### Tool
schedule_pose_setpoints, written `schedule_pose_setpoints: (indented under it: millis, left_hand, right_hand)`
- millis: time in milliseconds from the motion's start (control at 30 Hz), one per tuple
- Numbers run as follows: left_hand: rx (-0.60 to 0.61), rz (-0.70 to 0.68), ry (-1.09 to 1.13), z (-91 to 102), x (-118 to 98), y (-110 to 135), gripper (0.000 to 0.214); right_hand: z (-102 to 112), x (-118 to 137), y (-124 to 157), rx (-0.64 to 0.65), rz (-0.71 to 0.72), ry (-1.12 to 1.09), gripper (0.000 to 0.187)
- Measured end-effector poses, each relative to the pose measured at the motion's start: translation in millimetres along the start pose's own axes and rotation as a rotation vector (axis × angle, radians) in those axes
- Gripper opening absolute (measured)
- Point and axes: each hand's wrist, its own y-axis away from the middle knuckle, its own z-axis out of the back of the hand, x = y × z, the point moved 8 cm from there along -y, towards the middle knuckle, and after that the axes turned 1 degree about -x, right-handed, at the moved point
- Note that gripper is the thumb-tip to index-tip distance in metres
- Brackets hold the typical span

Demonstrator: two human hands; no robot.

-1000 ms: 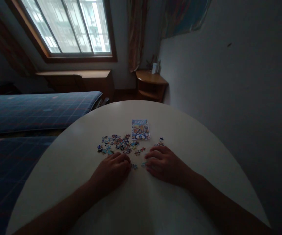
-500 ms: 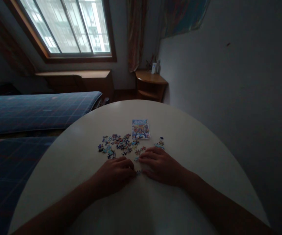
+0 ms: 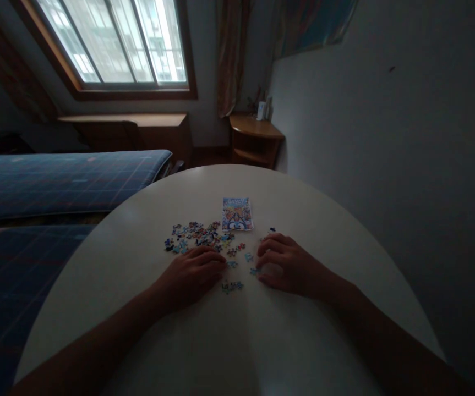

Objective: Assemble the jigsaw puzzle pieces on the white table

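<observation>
My left hand (image 3: 191, 276) lies palm down on the table, fingers stretched out flat. Its fingertips are beside a light blue puzzle piece (image 3: 231, 264). My right hand (image 3: 289, 266) is curved, with thumb and index finger closed at the edge of a small blue puzzle piece (image 3: 255, 271). Another light blue piece (image 3: 249, 257) lies just beyond those fingers. Nearer to me, between the hands, are small joined-looking puzzle pieces (image 3: 232, 286). A loose heap of puzzle pieces (image 3: 204, 235) spreads past my left hand, partly hidden by it.
A colourful picture sheet or packet (image 3: 238, 214) lies beyond the pieces. One dark blue piece (image 3: 272, 229) sits past my right hand, which covers others. The round white table (image 3: 323, 220) has a plaid mattress (image 3: 64, 184) to its left and a wall at right.
My right hand has moved right, away from the middle, with the small blue piece at its fingertips. My left hand has shifted slightly left, uncovering more of the pieces near me.
</observation>
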Motion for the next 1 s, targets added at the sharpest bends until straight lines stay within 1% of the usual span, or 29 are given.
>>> schedule_pose_setpoints:
  millis: [100, 167, 267, 333, 433, 533, 667, 767, 867, 933, 1000]
  left_hand:
    - [-0.007, 0.005, -0.044, 4.6, 3, 0, 0.02]
    - [-0.042, 0.027, -0.066, 12.3, 10, 1, 0.02]
    - [-0.104, 0.138, -0.125, 25.8, 31, 5, 0.019]
    - [-0.106, 0.246, -0.19, 30.6, 48, 10, 0.02]
    - [-0.05, 0.343, -0.231, 28.4, 65, 14, 0.025]
    - [-0.018, 0.4, -0.228, 24.6, 74, 17, 0.025]
    - [-0.057, 0.458, -0.231, 25.8, 82, 18, 0.024]
    - [-0.085, 0.477, -0.235, 26.1, 86, 19, 0.026]
    - [-0.085, 0.507, -0.247, 26.7, 91, 20, 0.028]
    - [-0.087, 0.573, -0.271, 31.0, 98, 23, 0.029]
    - [-0.095, 0.668, -0.297, 38.1, 107, 29, 0.03]
  right_hand:
    - [-1, -1, 0, 0.009, -0.008, -0.003, 0.007]
    - [0, -1, -1, 0.004, -0.004, -0.014, 0.009]
    - [2, -2, -2, -0.009, -0.008, -0.017, 0.016]
    - [1, -3, -2, -0.017, -0.009, -0.004, 0.024]
    - [-2, -3, -2, -0.007, -0.009, 0.022, 0.034]
    - [-6, -6, -2, 0.012, -0.034, 0.061, 0.032]
    - [-4, -16, -2, -0.021, -0.086, 0.115, 0.026]
    - [-1, -21, -1, -0.056, -0.077, 0.116, 0.027]
    - [-1, -25, 0, -0.06, -0.071, 0.125, 0.027]
    - [-1, -31, 2, -0.054, -0.09, 0.136, 0.027]
    - [1, -40, 5, -0.062, -0.123, 0.149, 0.028]
